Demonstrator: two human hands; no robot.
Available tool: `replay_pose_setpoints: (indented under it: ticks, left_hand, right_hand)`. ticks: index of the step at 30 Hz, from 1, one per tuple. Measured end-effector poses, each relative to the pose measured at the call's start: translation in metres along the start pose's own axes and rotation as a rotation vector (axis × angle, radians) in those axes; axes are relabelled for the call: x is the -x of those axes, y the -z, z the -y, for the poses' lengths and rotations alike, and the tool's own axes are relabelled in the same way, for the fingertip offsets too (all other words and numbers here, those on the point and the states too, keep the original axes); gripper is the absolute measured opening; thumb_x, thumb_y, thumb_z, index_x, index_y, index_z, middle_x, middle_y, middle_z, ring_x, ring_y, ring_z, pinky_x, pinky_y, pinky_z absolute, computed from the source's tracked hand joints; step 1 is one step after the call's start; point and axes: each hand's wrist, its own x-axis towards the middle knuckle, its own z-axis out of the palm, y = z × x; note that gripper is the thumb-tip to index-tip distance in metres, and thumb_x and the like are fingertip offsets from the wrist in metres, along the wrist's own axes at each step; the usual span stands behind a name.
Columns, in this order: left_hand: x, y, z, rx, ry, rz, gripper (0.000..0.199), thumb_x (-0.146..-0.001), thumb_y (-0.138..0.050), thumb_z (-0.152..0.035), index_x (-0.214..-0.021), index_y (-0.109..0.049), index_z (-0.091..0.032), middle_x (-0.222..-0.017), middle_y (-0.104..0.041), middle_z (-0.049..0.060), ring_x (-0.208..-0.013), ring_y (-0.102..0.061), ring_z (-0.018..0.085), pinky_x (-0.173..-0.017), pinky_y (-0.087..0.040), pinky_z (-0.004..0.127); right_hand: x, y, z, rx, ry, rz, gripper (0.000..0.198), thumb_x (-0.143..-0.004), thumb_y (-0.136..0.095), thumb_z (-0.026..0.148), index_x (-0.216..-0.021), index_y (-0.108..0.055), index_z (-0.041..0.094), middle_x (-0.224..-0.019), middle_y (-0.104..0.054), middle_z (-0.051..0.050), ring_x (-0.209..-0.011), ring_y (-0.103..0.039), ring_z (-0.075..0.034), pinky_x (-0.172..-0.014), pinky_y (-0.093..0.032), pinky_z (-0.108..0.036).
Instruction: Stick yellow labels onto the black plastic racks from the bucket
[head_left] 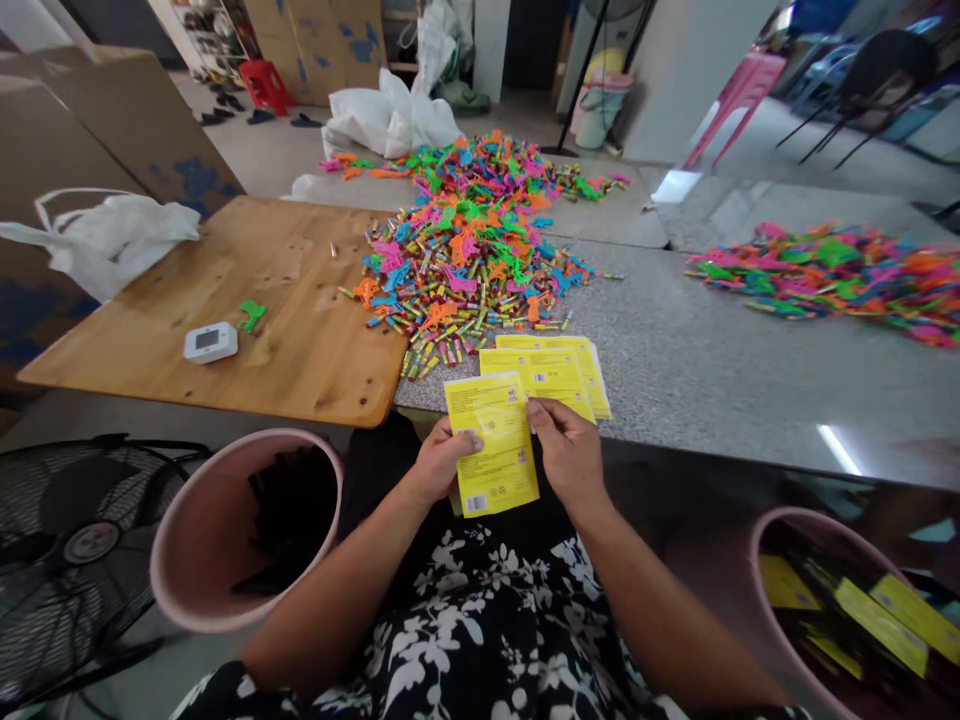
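Observation:
Between my hands is a yellow printed packet (495,460), held in front of my lap just off the table's near edge. My left hand (444,458) pinches its left side, thumb on top. At its upper right edge my right hand (566,450) grips with thumb and fingers. Just beyond lies a stack of similar yellow packets (551,372) on the grey stone table. Behind that rises a heap of small bright plastic toy guns (461,245) mixed with many small coloured tubes. Whether the held packet has anything inside cannot be seen.
A wooden board (300,310) at left carries a white device (211,343) and a green toy gun (252,315). Another toy heap (840,275) lies right. Below stand a pink bin (202,530) with dark contents and a bin of yellow packets (881,625). A black fan (82,540) stands lower left.

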Motion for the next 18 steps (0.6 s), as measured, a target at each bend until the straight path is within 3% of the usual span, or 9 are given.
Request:
replay_pose_setpoints:
  ticks: [6,10,14,18]
  left_hand:
    - [-0.016,0.011,-0.019,-0.055,0.004,-0.079,0.031,-0.057,-0.077,-0.022,-0.087,-0.076,-0.014,-0.085,-0.08,0.01,-0.093,-0.076,0.037,-0.086,-0.06,0.049]
    - [-0.048,0.023,-0.028,-0.348,0.002,-0.164,0.034,-0.067,-0.072,-0.029,-0.098,-0.075,-0.014,-0.086,-0.079,0.01,-0.088,-0.076,0.032,-0.081,-0.06,0.045]
    - [-0.082,0.032,-0.031,-0.98,-0.096,-0.36,0.017,-0.078,-0.063,-0.025,-0.088,-0.073,-0.015,-0.085,-0.076,0.011,-0.085,-0.074,0.03,-0.081,-0.057,0.042]
    - [-0.095,0.028,-0.031,-1.179,-0.155,-0.459,0.02,-0.078,-0.066,-0.018,-0.096,-0.072,-0.015,-0.096,-0.076,0.016,-0.095,-0.071,0.032,-0.088,-0.054,0.041]
  right_hand:
    - [-0.026,0.018,-0.011,-0.401,-0.269,-0.074,0.039,-0.069,-0.086,0.053,-0.082,-0.073,0.019,-0.083,-0.074,-0.002,-0.075,-0.066,-0.019,-0.061,-0.055,-0.029]
    - [-0.051,0.047,-0.017,-0.596,-0.389,-0.2,0.042,-0.056,-0.095,0.04,-0.079,-0.067,0.018,-0.074,-0.068,0.002,-0.059,-0.059,-0.011,-0.045,-0.048,-0.02]
    - [-0.074,0.078,-0.019,-0.588,-0.482,-0.368,0.033,-0.064,-0.089,0.027,-0.074,-0.058,0.019,-0.062,-0.056,0.008,-0.043,-0.043,-0.004,-0.036,-0.037,-0.016]
    - [-0.089,0.106,-0.015,-0.471,-0.445,-0.554,0.035,-0.081,-0.076,0.02,-0.063,-0.046,0.021,-0.052,-0.043,0.01,-0.035,-0.034,-0.002,-0.033,-0.027,-0.016]
